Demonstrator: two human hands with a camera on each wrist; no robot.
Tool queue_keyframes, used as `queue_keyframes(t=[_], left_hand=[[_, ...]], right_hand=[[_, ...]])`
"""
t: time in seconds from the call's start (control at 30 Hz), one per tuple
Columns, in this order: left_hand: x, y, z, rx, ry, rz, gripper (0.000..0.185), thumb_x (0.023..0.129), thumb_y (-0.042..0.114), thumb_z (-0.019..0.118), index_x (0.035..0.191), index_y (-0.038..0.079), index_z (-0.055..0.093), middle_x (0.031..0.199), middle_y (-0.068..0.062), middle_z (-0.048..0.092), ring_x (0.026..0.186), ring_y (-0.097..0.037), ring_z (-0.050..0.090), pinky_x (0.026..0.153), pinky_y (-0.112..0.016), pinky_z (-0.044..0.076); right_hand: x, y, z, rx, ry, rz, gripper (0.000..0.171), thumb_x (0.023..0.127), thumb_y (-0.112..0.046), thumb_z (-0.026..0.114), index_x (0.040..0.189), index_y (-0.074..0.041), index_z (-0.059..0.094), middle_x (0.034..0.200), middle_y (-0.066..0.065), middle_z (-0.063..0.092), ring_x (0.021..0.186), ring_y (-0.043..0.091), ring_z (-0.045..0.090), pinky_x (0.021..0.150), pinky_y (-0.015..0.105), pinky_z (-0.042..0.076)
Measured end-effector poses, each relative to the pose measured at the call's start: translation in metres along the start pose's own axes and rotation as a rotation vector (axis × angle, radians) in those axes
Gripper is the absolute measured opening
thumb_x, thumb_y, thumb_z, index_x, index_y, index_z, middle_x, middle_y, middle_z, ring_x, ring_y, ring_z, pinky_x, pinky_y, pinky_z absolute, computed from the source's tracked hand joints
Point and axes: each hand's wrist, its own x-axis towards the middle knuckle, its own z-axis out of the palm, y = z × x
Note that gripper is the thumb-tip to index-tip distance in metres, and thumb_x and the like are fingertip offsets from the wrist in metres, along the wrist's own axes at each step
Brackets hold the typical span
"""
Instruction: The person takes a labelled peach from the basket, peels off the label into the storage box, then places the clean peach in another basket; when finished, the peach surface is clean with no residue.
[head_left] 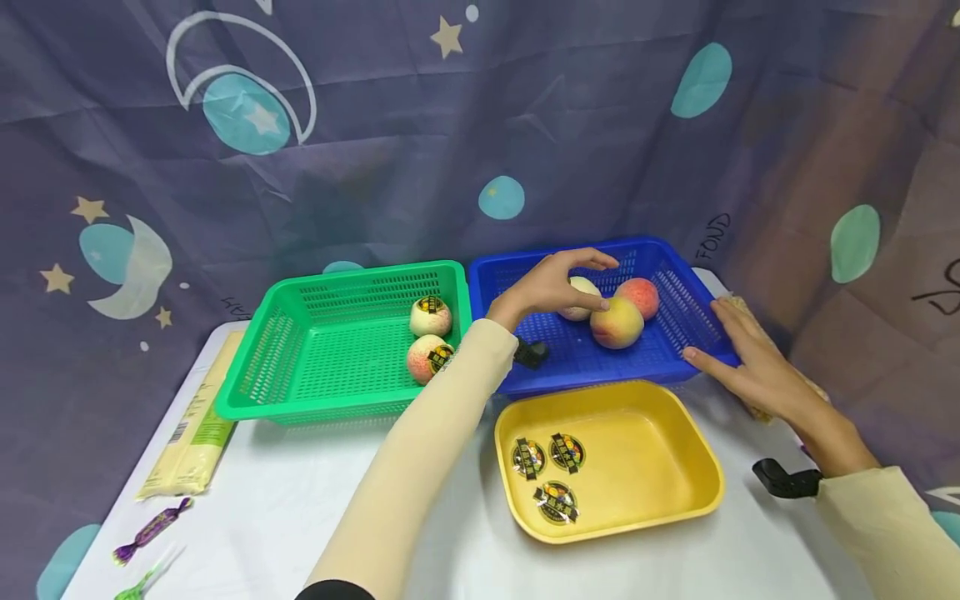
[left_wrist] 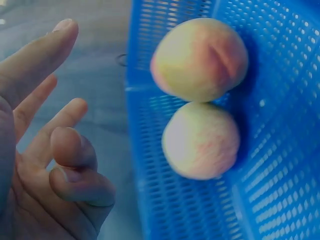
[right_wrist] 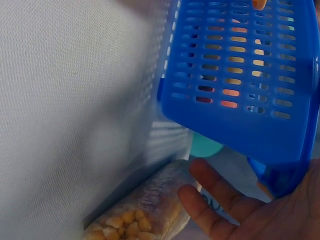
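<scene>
My left hand (head_left: 558,287) reaches over the blue basket (head_left: 540,379), fingers spread, thumb tip overlapping a yellow peach (head_left: 617,325). A pale peach (head_left: 581,293) is partly hidden by this hand, and a red-pink peach (head_left: 641,296) lies behind the yellow one. In the left wrist view the fingers are apart from two peaches, one upper (left_wrist: 200,60) and one lower (left_wrist: 201,142), with nothing between them. My right hand (head_left: 761,375) spans the basket's front right corner, thumb at the front rim, extended fingers (right_wrist: 225,195) along the right side outside.
Left, a green basket (head_left: 300,408) holds two stickered peaches (head_left: 430,317). In front, a yellow tray (head_left: 637,475) has three round fruit stickers (head_left: 566,452). A bag of yellowish pieces (right_wrist: 130,225) lies by the right hand. Far left are a long packet (head_left: 195,433) and a purple-wrapped candy (head_left: 153,529).
</scene>
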Motion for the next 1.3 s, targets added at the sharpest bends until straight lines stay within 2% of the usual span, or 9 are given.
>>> queue_keyframes(t=[0.17,0.27,0.33,0.4,0.7,0.8,0.93,1.13,1.3], left_hand=[[-0.031,0.006,-0.02,-0.019,0.034,0.036,0.056,0.087,0.029,0.082,0.139,0.027,0.061,0.144,0.007,0.058,0.127,-0.004,0.053,0.093,-0.023,0.05],[-0.052,0.007,-0.029,-0.004,0.061,0.051,0.056,0.086,0.031,0.083,0.138,0.028,0.062,0.143,0.007,0.059,0.086,-0.01,0.057,0.07,-0.023,0.045],[-0.067,0.008,-0.035,-0.001,0.08,0.046,0.056,0.086,0.031,0.083,0.138,0.029,0.062,0.143,0.006,0.06,0.063,-0.017,0.045,0.06,-0.026,0.039],[-0.082,0.007,-0.039,-0.005,0.1,0.035,0.056,0.086,0.032,0.083,0.138,0.03,0.062,0.142,0.006,0.059,0.052,-0.021,0.034,0.055,-0.027,0.036],[-0.148,-0.005,-0.064,-0.014,0.206,-0.045,0.055,0.088,0.031,0.082,0.139,0.035,0.061,0.125,0.011,0.061,0.054,-0.02,0.035,0.053,-0.03,0.036],[-0.171,-0.012,-0.072,-0.019,0.25,-0.071,0.055,0.088,0.03,0.081,0.138,0.036,0.061,0.097,0.008,0.062,0.055,-0.02,0.034,0.054,-0.031,0.035],[-0.199,-0.023,-0.081,-0.036,0.301,-0.118,0.054,0.088,0.028,0.081,0.138,0.037,0.061,0.061,-0.004,0.036,0.053,-0.02,0.031,0.053,-0.031,0.032],[-0.235,-0.039,-0.087,-0.022,0.381,-0.207,0.052,0.088,0.028,0.081,0.136,0.035,0.062,0.061,-0.003,0.041,0.055,-0.018,0.035,0.055,-0.029,0.035],[-0.259,-0.047,-0.088,-0.016,0.413,-0.23,0.051,0.09,0.024,0.079,0.137,0.034,0.062,0.066,-0.004,0.048,0.053,-0.017,0.037,0.052,-0.027,0.035]], right_hand=[[0.0,-0.001,-0.001,0.011,-0.005,0.0,0.098,0.099,-0.046,0.058,0.163,-0.006,-0.004,0.17,0.021,-0.013,0.157,0.043,-0.016,0.116,0.076,-0.007],[0.0,-0.001,0.0,0.018,0.001,-0.012,0.098,0.099,-0.045,0.059,0.163,-0.004,-0.002,0.17,0.022,-0.013,0.157,0.043,-0.016,0.116,0.076,-0.007],[0.0,0.0,0.0,0.02,0.002,-0.014,0.098,0.099,-0.045,0.058,0.163,-0.004,-0.003,0.17,0.022,-0.013,0.156,0.044,-0.016,0.115,0.077,-0.007],[-0.001,0.0,0.001,0.019,0.001,-0.013,0.098,0.099,-0.045,0.058,0.163,-0.004,-0.003,0.17,0.022,-0.013,0.156,0.045,-0.015,0.115,0.077,-0.007],[-0.002,0.0,0.001,0.001,-0.006,-0.014,0.098,0.1,-0.045,0.057,0.163,-0.005,-0.006,0.169,0.024,-0.014,0.155,0.049,-0.014,0.113,0.079,-0.005],[-0.001,-0.001,0.001,0.003,-0.013,-0.011,0.098,0.1,-0.046,0.057,0.163,-0.005,-0.007,0.169,0.024,-0.016,0.155,0.049,-0.016,0.112,0.08,-0.006],[0.0,-0.001,0.003,0.009,-0.016,-0.007,0.097,0.101,-0.046,0.056,0.163,-0.006,-0.008,0.168,0.023,-0.018,0.154,0.048,-0.018,0.111,0.08,-0.007],[0.002,-0.001,0.005,0.002,-0.014,-0.004,0.097,0.101,-0.046,0.055,0.162,-0.006,-0.009,0.168,0.023,-0.019,0.154,0.047,-0.02,0.109,0.081,-0.006],[0.0,0.001,0.003,-0.005,-0.012,-0.008,0.097,0.101,-0.045,0.055,0.162,-0.005,-0.008,0.168,0.024,-0.019,0.154,0.048,-0.019,0.109,0.082,-0.006]])
